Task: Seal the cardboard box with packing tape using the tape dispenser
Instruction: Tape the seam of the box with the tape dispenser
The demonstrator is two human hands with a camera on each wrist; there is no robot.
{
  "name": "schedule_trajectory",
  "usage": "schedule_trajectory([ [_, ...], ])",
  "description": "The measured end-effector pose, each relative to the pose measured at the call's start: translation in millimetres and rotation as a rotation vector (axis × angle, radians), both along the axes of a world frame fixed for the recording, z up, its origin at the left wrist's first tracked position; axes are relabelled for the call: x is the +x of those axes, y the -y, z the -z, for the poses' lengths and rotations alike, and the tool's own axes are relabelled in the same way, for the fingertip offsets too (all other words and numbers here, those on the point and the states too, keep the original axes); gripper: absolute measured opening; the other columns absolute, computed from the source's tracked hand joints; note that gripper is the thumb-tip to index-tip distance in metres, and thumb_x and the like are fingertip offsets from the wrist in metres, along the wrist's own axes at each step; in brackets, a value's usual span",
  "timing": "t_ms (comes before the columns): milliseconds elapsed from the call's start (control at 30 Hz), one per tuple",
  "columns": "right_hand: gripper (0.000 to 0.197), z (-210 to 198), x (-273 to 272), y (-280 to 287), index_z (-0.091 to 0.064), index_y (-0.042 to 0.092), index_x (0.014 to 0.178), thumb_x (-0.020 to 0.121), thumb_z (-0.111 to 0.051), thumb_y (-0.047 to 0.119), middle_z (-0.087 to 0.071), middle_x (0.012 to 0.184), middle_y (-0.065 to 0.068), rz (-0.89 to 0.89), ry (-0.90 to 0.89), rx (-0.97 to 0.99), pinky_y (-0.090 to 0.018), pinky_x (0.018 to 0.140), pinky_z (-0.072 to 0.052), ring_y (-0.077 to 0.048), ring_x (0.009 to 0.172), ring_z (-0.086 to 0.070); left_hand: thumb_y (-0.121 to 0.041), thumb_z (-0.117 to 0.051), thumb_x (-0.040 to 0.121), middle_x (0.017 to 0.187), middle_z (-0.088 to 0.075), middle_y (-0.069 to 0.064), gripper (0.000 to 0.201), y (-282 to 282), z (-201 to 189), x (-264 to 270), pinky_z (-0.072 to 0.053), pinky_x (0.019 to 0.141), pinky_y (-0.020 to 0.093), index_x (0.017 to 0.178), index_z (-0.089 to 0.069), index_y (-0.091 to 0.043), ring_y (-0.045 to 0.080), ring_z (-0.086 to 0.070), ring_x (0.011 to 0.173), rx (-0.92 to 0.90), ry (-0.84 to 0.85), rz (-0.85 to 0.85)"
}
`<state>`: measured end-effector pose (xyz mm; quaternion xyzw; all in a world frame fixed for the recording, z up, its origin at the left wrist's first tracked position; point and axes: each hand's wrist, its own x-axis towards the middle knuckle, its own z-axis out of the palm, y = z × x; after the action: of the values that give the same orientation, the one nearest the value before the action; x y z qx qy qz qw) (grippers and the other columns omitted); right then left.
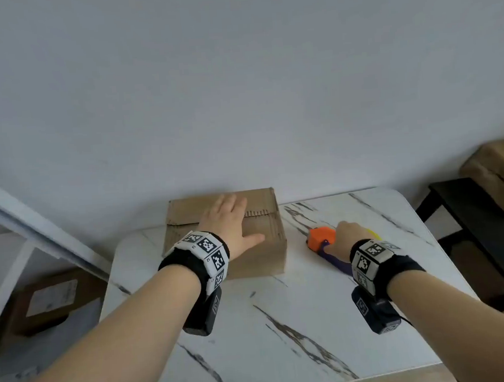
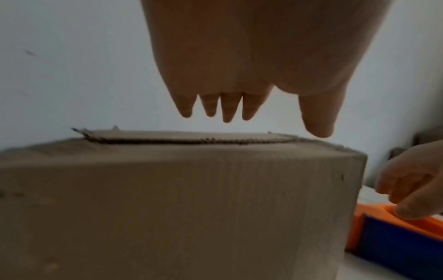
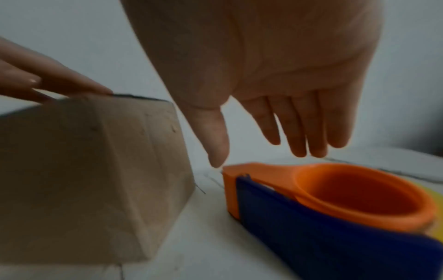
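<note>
Box (image 1: 227, 237) at the far left of the table (image 1: 284, 323), against the wall, flaps folded down, one flap edge riding a little proud along the top seam; no tape seen on it. Seam running left to right across the top. Left hand (image 1: 227, 222) spread above the box top, fingers straight and relaxed; touching at the thumb side perhaps, though the left wrist view shows the fingertips (image 2: 226, 115) hovering just clear of the flap. Holding nothing.

Dispenser (image 1: 322, 239) lying on its side just right of the box, apart from it, orange head toward the far left, blue handle (image 3: 323, 236) trailing near and right. Long axis slanted, roughly pointing at the box's right wall. Right hand (image 1: 348, 236) directly over it, fingers extended and loose, thumb tip (image 3: 217, 159) just beside the orange nose. In the right wrist view, not yet closed round anything; contact with the thumb too blurred to settle.

Judged step: reaching for the dispenser, box being steadied. Right hand plainly the nearer one. Next move likely needs a wrap round the handle, then a lift left onto the seam. Nothing between dispenser and box.

Elsewhere: a yellow patch (image 3: 431, 193) under the dispenser's far end, a second carton (image 1: 500, 173) on a dark stand at far right, a labelled parcel (image 1: 49, 300) on the floor at left.
</note>
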<state>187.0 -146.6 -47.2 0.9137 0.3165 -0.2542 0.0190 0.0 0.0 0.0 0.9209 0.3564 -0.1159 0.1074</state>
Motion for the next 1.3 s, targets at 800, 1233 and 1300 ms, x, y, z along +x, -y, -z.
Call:
schedule_trajectory([
  [800, 0.016, 40.8, 13.0, 2.8, -0.061, 0.010, 0.091, 0.085, -0.057, 0.024, -0.056, 0.067, -0.005, 0.131, -0.055, 0.124, -0.025, 0.055, -0.040, -0.024, 0.060, -0.051, -0.084, -0.033, 0.069, 0.156, 0.013, 0.018, 0.107, 14.9, 19.9, 22.5, 0.001, 0.118, 0.046, 0.149, 0.001, -0.021, 0.036, 0.013, 0.144, -0.027, -0.104, -0.096],
  [1233, 0.023, -104.4, -13.0, -6.8, -0.061, 0.016, 0.085, 0.085, -0.051, 0.036, -0.061, 0.073, 0.000, 0.071, -0.003, 0.765, -0.027, 0.057, -0.037, -0.024, 0.073, -0.057, -0.029, -0.034, 0.100, 0.142, -0.047, 0.005, 0.042, 5.6, -58.0, 27.0, -0.032, 0.110, 0.033, 0.139, -0.039, -0.014, 0.021, -0.046, 0.128, -0.550, 0.658, -0.346],
  [1300, 0.022, -116.8, -23.7, -7.6, -0.062, 0.018, 0.082, 0.085, -0.052, 0.038, -0.062, 0.072, 0.002, 0.015, -0.029, 0.807, -0.026, 0.056, -0.037, -0.021, 0.072, -0.058, -0.026, -0.036, 0.099, 0.125, -0.060, 0.007, 0.034, 4.0, -68.2, 19.9, -0.043, 0.101, 0.038, 0.128, -0.051, -0.013, 0.022, -0.057, 0.112, -0.766, 0.752, -0.444],
])
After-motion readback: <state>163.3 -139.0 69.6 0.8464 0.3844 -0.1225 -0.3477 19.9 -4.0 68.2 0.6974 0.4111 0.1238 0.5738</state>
